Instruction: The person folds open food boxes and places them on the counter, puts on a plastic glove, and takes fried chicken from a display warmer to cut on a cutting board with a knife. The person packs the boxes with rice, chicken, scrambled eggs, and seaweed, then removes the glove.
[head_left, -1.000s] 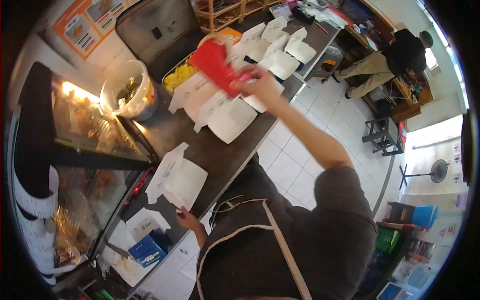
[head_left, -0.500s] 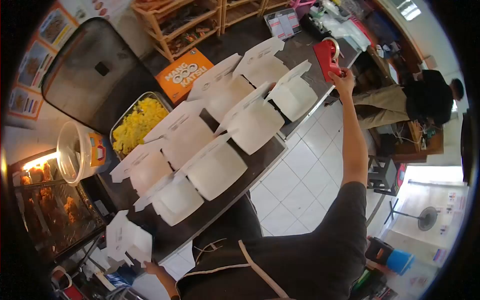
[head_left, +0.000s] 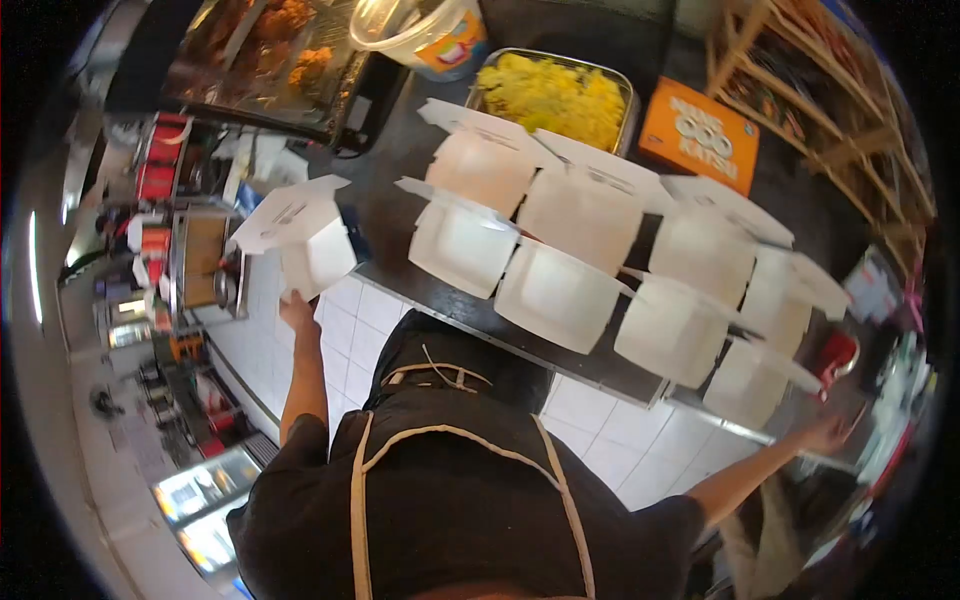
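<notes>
My left hand (head_left: 299,311) grips the lower edge of an open white carton (head_left: 322,252) at the left, beside the counter. At the far right, my right hand (head_left: 826,435) has its fingers closed on a thin pen-like stick (head_left: 857,419). Just above that hand, the red tape dispenser (head_left: 836,362) rests on the counter, apart from my fingers. Between my hands, several white cartons stand in two rows with their lids raised, among them one in the front row (head_left: 557,297).
Behind the cartons are a metal tray of yellow food (head_left: 550,95), an orange box (head_left: 700,135) and a plastic tub (head_left: 440,40). A heated display case (head_left: 270,60) stands at the back left, a wooden rack (head_left: 800,90) at the back right. The counter edge (head_left: 480,325) runs before me.
My view has swung left. My right hand has let go of the red tape dispenser, now on the counter, and closed on the thin stick. My left hand still holds its carton.
</notes>
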